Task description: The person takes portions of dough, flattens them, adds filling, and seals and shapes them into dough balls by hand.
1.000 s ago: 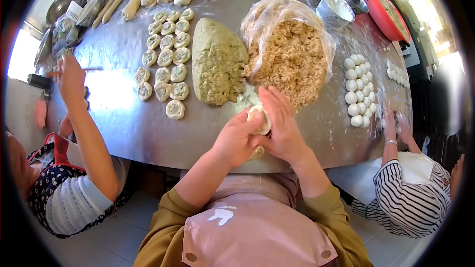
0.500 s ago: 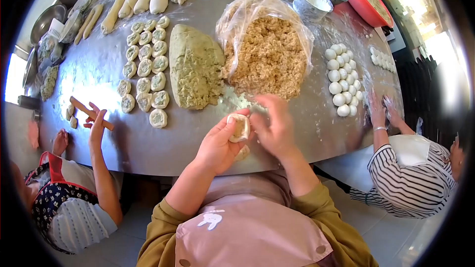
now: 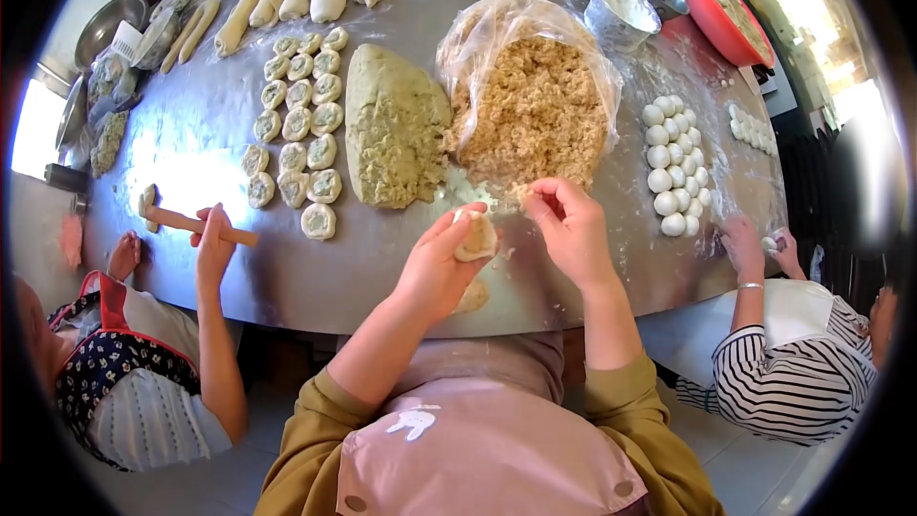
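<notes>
In the head view, the left hand (image 3: 432, 266) cradles a dough round (image 3: 477, 237), hollow side turned up, thumb along the rim — a hold that probably lets the cup lie open. The right hand (image 3: 575, 234) is apart from it, thumb and fingertips pinching a crumbly morsel (image 3: 520, 193) at the near edge of the tan mound (image 3: 535, 100). That mound sits within easy reach, its plastic wrap (image 3: 606, 78) open towards the person, likely so the crumbs can be got at. The green mass (image 3: 392, 139) lies beside it, with filled rounds (image 3: 318, 222) in rough columns to its left, perhaps to save space. A pale disc (image 3: 472, 298) rests on the metal table (image 3: 315, 296) between the forearms — seemingly put close for convenience
</notes>
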The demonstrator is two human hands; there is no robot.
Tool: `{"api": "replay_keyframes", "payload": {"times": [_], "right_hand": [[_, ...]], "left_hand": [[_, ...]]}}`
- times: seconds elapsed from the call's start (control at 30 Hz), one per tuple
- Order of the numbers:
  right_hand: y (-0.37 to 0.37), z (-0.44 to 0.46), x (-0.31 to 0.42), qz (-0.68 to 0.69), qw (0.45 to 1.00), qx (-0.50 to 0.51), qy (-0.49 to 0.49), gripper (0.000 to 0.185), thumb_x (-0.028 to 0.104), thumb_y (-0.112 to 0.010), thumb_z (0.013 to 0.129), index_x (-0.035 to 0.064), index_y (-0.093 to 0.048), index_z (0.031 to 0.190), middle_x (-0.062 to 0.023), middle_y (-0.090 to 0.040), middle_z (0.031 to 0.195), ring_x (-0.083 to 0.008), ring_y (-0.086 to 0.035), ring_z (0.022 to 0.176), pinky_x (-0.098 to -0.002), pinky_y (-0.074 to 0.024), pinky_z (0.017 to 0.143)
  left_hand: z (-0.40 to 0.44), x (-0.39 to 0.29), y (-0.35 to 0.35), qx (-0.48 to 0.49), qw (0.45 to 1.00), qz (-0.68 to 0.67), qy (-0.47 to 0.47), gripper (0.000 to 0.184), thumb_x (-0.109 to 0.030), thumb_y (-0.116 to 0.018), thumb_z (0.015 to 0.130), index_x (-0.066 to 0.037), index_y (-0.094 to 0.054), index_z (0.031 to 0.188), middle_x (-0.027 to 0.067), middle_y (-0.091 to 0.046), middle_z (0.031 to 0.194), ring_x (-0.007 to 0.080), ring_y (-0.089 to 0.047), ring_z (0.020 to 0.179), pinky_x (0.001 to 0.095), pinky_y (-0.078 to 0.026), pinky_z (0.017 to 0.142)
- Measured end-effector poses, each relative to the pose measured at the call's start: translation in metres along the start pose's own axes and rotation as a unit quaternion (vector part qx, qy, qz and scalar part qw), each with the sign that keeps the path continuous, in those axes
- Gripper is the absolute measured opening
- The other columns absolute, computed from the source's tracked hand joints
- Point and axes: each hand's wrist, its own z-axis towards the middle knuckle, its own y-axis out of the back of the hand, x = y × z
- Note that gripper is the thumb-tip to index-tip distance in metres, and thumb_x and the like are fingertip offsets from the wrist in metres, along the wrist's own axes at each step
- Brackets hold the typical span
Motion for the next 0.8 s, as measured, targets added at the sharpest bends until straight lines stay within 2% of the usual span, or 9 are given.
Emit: {"api": "replay_keyframes", "payload": {"times": [0.2,0.33,0.37,0.47,0.57,0.6,0.63,0.7,0.8], "right_hand": [[-0.019,-0.016,0.019,-0.088,0.981,0.057,0.161,0.017,0.004,-0.068,0.082,0.0054,-0.062,0.098,-0.0104,-0.062,0.082,-0.0254,-0.063,0.070,-0.0336,-0.0502,0.062],[-0.011,-0.015,0.019,0.029,0.998,0.041,0.025,0.021,0.002,-0.066,0.082,0.0042,-0.060,0.103,-0.0107,-0.066,0.093,-0.0261,-0.064,0.076,-0.0326,-0.0526,0.066],[-0.005,-0.010,0.014,0.006,1.000,0.015,-0.007,0.026,0.005,-0.067,0.082,0.0032,-0.059,0.107,-0.0126,-0.066,0.100,-0.0280,-0.064,0.088,-0.0350,-0.0528,0.076],[0.005,0.008,-0.003,-0.175,0.971,-0.034,0.161,0.033,0.012,-0.069,0.082,0.0036,-0.058,0.112,-0.0153,-0.063,0.104,-0.0315,-0.061,0.098,-0.0390,-0.0501,0.085],[-0.004,-0.001,0.009,-0.160,0.947,0.068,0.269,0.055,0.036,-0.066,0.085,-0.0020,-0.051,0.122,-0.0210,-0.055,0.119,-0.0401,-0.050,0.115,-0.0453,-0.0414,0.098],[-0.011,-0.004,0.012,-0.092,0.950,0.103,0.280,0.067,0.050,-0.058,0.086,-0.0030,-0.047,0.126,-0.0213,-0.052,0.123,-0.0411,-0.047,0.120,-0.0467,-0.0388,0.101],[-0.022,-0.010,-0.001,-0.103,0.939,0.102,0.311,0.060,0.041,-0.058,0.091,-0.0043,-0.045,0.128,-0.0226,-0.050,0.127,-0.0419,-0.046,0.122,-0.0494,-0.0352,0.105],[-0.042,-0.016,-0.008,-0.077,0.936,0.054,0.338,0.064,0.052,-0.047,0.092,-0.0034,-0.047,0.125,-0.0201,-0.052,0.125,-0.0413,-0.045,0.122,-0.0509,-0.0352,0.103],[-0.054,-0.025,-0.002,-0.072,0.946,-0.002,0.316,0.057,0.053,-0.045,0.092,-0.0003,-0.055,0.110,-0.0163,-0.059,0.118,-0.0407,-0.048,0.122,-0.0520,-0.0359,0.102]], "left_hand": [[0.008,0.008,-0.014,0.023,0.997,0.066,-0.045,0.035,-0.025,-0.047,0.100,-0.004,-0.044,0.128,0.0066,-0.056,0.111,0.0161,-0.055,0.104,0.0345,-0.044,0.095],[0.004,0.002,-0.004,0.017,0.999,0.020,-0.039,0.032,-0.022,-0.048,0.100,-0.004,-0.048,0.126,0.0065,-0.056,0.111,0.0169,-0.056,0.103,0.0330,-0.046,0.093],[0.005,0.001,-0.001,0.021,0.999,-0.002,-0.038,0.032,-0.020,-0.047,0.100,-0.002,-0.048,0.126,0.0080,-0.056,0.111,0.0201,-0.056,0.107,0.0353,-0.046,0.095],[-0.001,-0.010,-0.006,0.007,0.999,-0.053,0.002,0.032,-0.017,-0.045,0.100,-0.001,-0.047,0.127,0.0097,-0.056,0.113,0.0236,-0.056,0.109,0.0370,-0.046,0.097],[-0.005,-0.009,-0.004,0.050,0.995,-0.088,0.013,0.035,-0.022,-0.047,0.100,-0.003,-0.047,0.129,0.0102,-0.056,0.113,0.0236,-0.057,0.106,0.0383,-0.048,0.093],[-0.006,-0.009,-0.006,0.021,0.997,-0.072,0.022,0.034,-0.021,-0.047,0.100,-0.003,-0.047,0.129,0.0093,-0.057,0.114,0.0221,-0.058,0.103,0.0363,-0.050,0.088],[-0.008,-0.009,-0.006,0.005,0.998,-0.053,0.034,0.034,-0.019,-0.047,0.099,-0.004,-0.047,0.129,0.0085,-0.058,0.114,0.0206,-0.059,0.100,0.0342,-0.052,0.082],[-0.006,-0.002,0.008,0.077,0.993,-0.081,0.034,0.031,-0.014,-0.046,0.098,-0.007,-0.049,0.128,0.0047,-0.059,0.112,0.0132,-0.060,0.091,0.0255,-0.052,0.065],[-0.010,0.001,-0.006,0.016,0.999,-0.029,0.008,0.031,-0.012,-0.045,0.097,-0.008,-0.047,0.128,0.0078,-0.056,0.120,0.0205,-0.058,0.106,0.0307,-0.052,0.083]]}}
